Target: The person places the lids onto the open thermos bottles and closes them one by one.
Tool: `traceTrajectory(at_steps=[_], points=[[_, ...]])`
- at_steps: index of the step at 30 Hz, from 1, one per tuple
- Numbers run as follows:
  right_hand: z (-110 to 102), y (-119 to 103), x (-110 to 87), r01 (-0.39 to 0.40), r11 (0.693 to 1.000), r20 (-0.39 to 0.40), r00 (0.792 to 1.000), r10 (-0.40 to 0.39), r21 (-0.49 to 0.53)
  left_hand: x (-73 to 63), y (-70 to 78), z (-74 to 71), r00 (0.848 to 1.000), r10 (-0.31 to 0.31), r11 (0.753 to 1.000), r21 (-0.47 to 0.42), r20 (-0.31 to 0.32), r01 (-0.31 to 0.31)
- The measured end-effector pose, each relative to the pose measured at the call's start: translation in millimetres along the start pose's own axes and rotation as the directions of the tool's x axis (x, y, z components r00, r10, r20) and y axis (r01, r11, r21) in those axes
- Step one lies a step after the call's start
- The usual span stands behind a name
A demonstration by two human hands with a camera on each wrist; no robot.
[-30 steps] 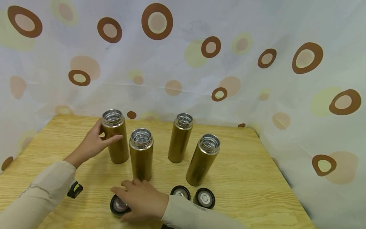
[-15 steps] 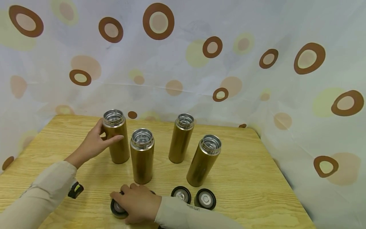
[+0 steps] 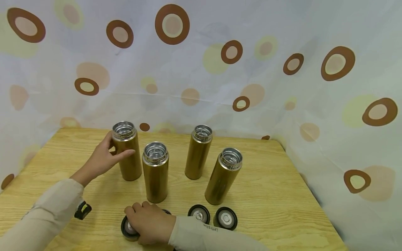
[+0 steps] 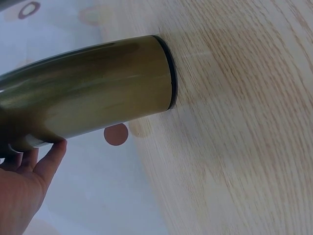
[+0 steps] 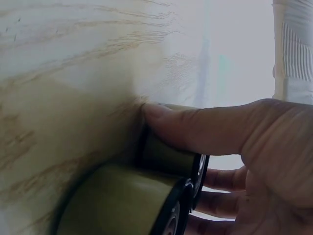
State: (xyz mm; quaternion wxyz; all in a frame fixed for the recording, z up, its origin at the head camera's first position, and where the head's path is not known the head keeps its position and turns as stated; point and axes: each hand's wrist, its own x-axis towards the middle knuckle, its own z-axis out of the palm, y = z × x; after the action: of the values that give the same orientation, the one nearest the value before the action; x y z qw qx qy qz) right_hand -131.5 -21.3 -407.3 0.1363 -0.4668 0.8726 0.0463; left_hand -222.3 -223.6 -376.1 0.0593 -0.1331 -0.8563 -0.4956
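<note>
My left hand point(image 3: 103, 157) grips the upper part of a gold thermos bottle point(image 3: 129, 164), which stands uncapped at the far left of the group. Its base rests on the table in the left wrist view, fingers point(image 4: 51, 161) against the wall. Low in the head view, my right hand point(image 3: 150, 223) holds the leftmost lid point(image 3: 125, 228), a black-rimmed gold one lying inside up. The thumb point(image 5: 195, 128) presses that lid's side in the right wrist view, fingers round the far side. A second lid point(image 3: 166, 211) is mostly hidden behind the hand.
Three more uncapped gold bottles stand on the wooden table point(image 3: 267, 195): one front left point(image 3: 156, 177), one back point(image 3: 198, 157), one front right point(image 3: 221, 181). Two lids point(image 3: 199, 213) point(image 3: 226, 218) lie right of my right hand. A patterned cloth point(image 3: 194, 69) hangs behind.
My right hand has moved slightly down and left, its fingers drawing in around the leftmost lid. The second lid's edge has come into view. My left hand and the bottles have stayed put.
</note>
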Motion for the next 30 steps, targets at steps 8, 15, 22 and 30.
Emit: traceTrajectory(at_steps=[8, 15, 22, 30], points=[[-1.7, 0.7, -0.1, 0.012, 1.000, 0.005, 1.000, -0.012, 0.001, 0.2, -0.2, -0.5, 1.000, -0.008, 1.000, -0.006, 0.006, 0.008], [-1.6, 2.7, -1.9, 0.030, 1.000, -0.020, 0.999, -0.030, -0.004, -0.2, 0.1, -1.2, 1.000, -0.006, 1.000, -0.009, 0.006, 0.007], [-2.1, 3.3, -1.7, 0.060, 0.998, -0.015, 0.998, -0.060, 0.009, -0.8, 0.6, -1.1, 1.000, -0.013, 1.000, -0.007, 0.016, 0.013], [-13.9, 6.4, -8.3, 0.115, 0.964, -0.055, 0.993, -0.104, 0.238, -0.8, -0.1, -1.3, 1.000, -0.009, 1.000, -0.017, 0.019, 0.009]])
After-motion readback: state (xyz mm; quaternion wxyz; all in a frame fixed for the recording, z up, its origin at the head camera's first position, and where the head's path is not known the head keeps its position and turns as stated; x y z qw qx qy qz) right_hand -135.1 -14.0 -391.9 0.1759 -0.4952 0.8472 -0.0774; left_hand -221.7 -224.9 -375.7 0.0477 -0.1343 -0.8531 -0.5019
